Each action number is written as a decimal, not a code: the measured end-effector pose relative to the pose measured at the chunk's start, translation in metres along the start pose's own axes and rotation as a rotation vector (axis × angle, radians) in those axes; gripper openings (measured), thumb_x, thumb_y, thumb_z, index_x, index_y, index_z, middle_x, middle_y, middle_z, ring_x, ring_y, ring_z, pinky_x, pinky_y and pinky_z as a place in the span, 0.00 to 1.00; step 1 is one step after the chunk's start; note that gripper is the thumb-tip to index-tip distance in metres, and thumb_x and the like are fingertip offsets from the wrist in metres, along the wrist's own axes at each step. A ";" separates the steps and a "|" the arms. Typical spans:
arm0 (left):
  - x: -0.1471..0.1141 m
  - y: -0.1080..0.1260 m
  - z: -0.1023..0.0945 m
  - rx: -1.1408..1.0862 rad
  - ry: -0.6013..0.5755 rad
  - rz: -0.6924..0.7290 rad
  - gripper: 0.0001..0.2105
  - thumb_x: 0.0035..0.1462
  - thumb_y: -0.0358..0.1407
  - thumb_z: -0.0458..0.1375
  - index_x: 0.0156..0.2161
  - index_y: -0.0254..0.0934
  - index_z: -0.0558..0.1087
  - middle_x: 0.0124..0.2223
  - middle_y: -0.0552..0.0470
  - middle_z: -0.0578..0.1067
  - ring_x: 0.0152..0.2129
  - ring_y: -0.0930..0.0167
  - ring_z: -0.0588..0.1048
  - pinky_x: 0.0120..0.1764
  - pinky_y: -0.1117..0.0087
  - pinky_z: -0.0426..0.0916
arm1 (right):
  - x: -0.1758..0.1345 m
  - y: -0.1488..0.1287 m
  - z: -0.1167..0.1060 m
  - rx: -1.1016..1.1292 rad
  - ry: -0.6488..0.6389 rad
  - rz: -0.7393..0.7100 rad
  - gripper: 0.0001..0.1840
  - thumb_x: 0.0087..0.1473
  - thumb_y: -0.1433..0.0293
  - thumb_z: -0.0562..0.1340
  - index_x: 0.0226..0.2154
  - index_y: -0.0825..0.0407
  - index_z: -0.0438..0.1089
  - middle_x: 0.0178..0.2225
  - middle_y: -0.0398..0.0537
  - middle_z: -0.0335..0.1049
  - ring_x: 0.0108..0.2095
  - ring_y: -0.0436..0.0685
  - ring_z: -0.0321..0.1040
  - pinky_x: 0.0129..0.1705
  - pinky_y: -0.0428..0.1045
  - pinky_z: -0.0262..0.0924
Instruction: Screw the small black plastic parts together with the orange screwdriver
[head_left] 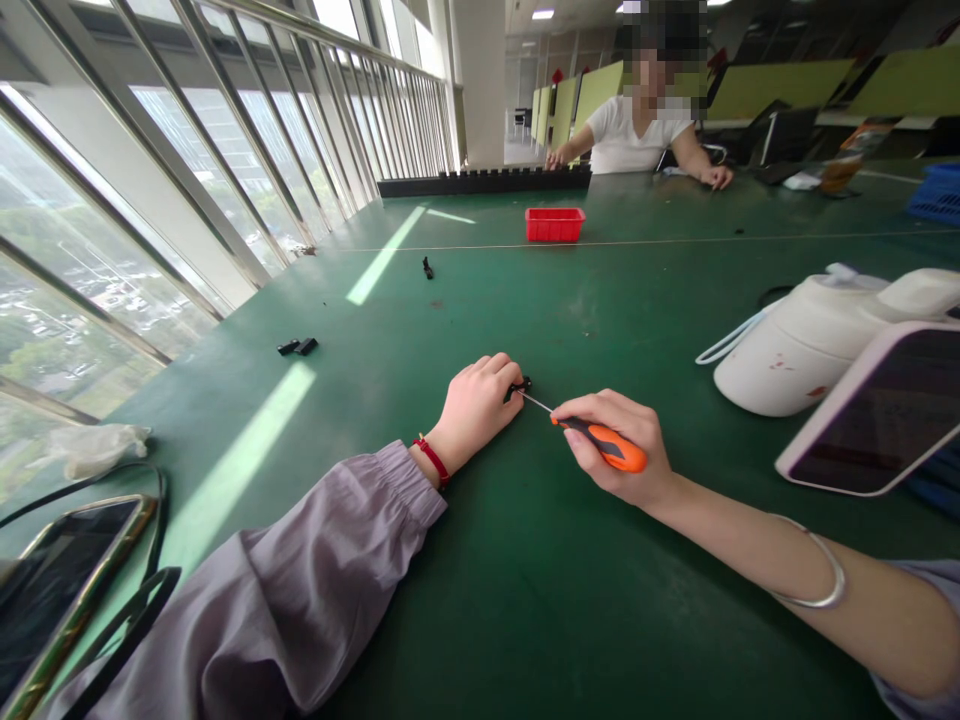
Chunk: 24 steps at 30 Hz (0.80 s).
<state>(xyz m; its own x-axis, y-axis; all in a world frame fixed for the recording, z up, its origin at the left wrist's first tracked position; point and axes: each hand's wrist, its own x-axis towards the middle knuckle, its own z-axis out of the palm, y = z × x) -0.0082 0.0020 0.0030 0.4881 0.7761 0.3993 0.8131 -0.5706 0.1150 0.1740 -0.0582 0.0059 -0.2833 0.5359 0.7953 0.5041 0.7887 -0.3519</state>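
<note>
My left hand point(480, 402) is closed on a small black part point(519, 388) at the middle of the green table point(525, 600). Only the edge of that part shows past my fingers, so its kind is unclear. Wrapped round an orange and dark grey screwdriver handle, my right hand point(626, 445) is just to the right. The thin metal shaft of the screwdriver point(619, 448) points left, its tip at the black part. Farther off on the left lie small black pieces point(298, 347), and another black piece point(427, 268) is beyond them.
A red bin point(554, 225) and a long black slotted rack point(487, 181) stand at the back. Across the table sits a person point(637, 135). On the right are a white bottle point(795, 345) and a propped phone point(877, 420); on the left, another phone point(67, 560) and a cable point(159, 520).
</note>
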 end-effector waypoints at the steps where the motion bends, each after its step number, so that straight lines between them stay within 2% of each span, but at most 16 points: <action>1: 0.000 0.000 0.000 -0.004 0.005 -0.005 0.03 0.55 0.31 0.54 0.33 0.37 0.70 0.37 0.52 0.74 0.34 0.69 0.71 0.35 0.69 0.64 | -0.001 0.000 -0.001 0.017 0.033 -0.021 0.06 0.51 0.74 0.58 0.33 0.49 0.68 0.25 0.42 0.71 0.23 0.50 0.65 0.28 0.48 0.61; 5: -0.001 -0.001 0.002 -0.065 0.029 -0.052 0.03 0.55 0.32 0.54 0.33 0.38 0.70 0.36 0.53 0.74 0.33 0.70 0.71 0.34 0.70 0.64 | -0.002 0.002 -0.004 0.055 0.122 -0.017 0.07 0.53 0.74 0.56 0.33 0.50 0.70 0.27 0.44 0.73 0.25 0.50 0.65 0.28 0.47 0.60; 10: -0.001 -0.004 0.005 -0.152 0.053 -0.067 0.03 0.56 0.32 0.55 0.34 0.39 0.71 0.36 0.54 0.75 0.35 0.71 0.72 0.36 0.70 0.64 | 0.001 0.007 0.001 -0.016 0.009 0.078 0.07 0.54 0.72 0.59 0.38 0.51 0.69 0.28 0.44 0.68 0.26 0.50 0.64 0.30 0.47 0.60; 12: 0.000 -0.005 0.005 -0.157 0.073 -0.034 0.03 0.56 0.33 0.55 0.35 0.39 0.71 0.37 0.54 0.75 0.36 0.70 0.71 0.37 0.70 0.65 | 0.002 0.012 0.004 -0.024 -0.039 0.183 0.07 0.55 0.71 0.59 0.39 0.51 0.69 0.29 0.44 0.66 0.28 0.50 0.63 0.32 0.47 0.60; 16: 0.000 -0.002 0.002 -0.130 0.124 0.071 0.06 0.59 0.34 0.53 0.36 0.38 0.71 0.38 0.53 0.75 0.36 0.70 0.70 0.39 0.69 0.64 | 0.001 0.022 0.008 0.004 -0.090 0.359 0.07 0.55 0.70 0.60 0.38 0.50 0.68 0.34 0.46 0.68 0.33 0.52 0.66 0.38 0.48 0.61; 20: -0.003 0.006 0.000 -0.117 0.099 0.162 0.06 0.59 0.34 0.52 0.36 0.39 0.72 0.35 0.53 0.75 0.35 0.71 0.70 0.38 0.69 0.62 | 0.000 0.027 0.010 0.016 -0.133 0.411 0.08 0.53 0.71 0.61 0.39 0.50 0.68 0.37 0.47 0.69 0.37 0.54 0.68 0.41 0.50 0.61; 24: -0.006 0.014 0.000 -0.191 0.079 0.148 0.06 0.58 0.33 0.53 0.37 0.38 0.72 0.36 0.52 0.75 0.34 0.71 0.70 0.39 0.69 0.63 | 0.000 0.028 0.010 0.030 -0.194 0.429 0.07 0.52 0.72 0.61 0.37 0.50 0.69 0.38 0.47 0.71 0.38 0.56 0.69 0.42 0.51 0.61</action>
<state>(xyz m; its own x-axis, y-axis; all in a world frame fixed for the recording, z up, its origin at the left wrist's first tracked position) 0.0001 -0.0108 0.0027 0.5652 0.6608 0.4939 0.6562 -0.7229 0.2162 0.1800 -0.0335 -0.0084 -0.2035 0.8592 0.4693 0.5856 0.4910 -0.6450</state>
